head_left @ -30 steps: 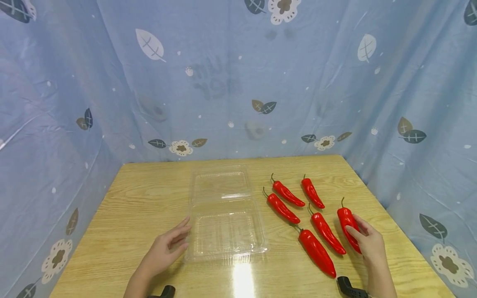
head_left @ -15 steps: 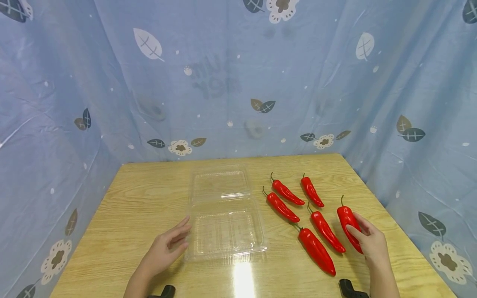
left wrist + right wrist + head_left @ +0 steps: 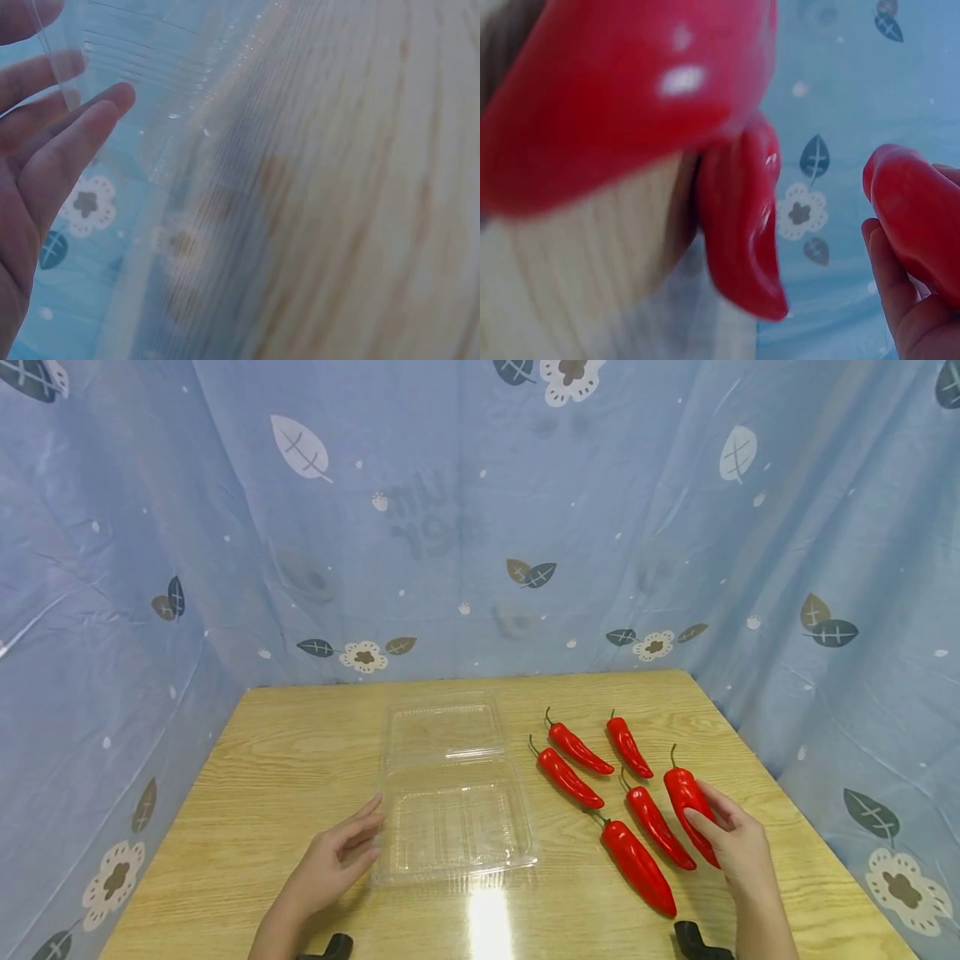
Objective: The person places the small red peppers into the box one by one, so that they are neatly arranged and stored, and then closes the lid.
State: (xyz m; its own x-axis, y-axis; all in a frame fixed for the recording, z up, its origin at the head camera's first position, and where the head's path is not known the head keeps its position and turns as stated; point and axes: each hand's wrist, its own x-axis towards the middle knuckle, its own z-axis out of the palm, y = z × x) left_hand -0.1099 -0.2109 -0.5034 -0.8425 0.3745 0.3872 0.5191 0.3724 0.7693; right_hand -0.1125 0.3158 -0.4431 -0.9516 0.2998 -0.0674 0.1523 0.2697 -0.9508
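Note:
My right hand (image 3: 738, 843) grips a red chili pepper (image 3: 684, 789) from its right side, thumb in front. It leans with its green stem pointing away. In the right wrist view the held pepper (image 3: 919, 210) shows at the right, with fingers behind it. Several other red chili peppers lie to its left, the closest being a slim one (image 3: 656, 827) and a fat one (image 3: 637, 868). On the left, an opened clear plastic clamshell box (image 3: 457, 793) lies flat. My left hand (image 3: 330, 864) touches its left edge with loosely extended fingers (image 3: 71, 150); the left wrist view shows the see-through wall.
Three more chili peppers lie farther back, one (image 3: 570, 781) near the box's right edge, one (image 3: 579, 749) behind it and one (image 3: 628, 747) to the right. A patterned blue curtain (image 3: 465, 527) surrounds the wooden table (image 3: 277, 760) at the back and sides.
My right hand, holding the chili pepper, has shifted slightly left and away from me, nearer the slim pepper. The left hand and the box have stayed in place.

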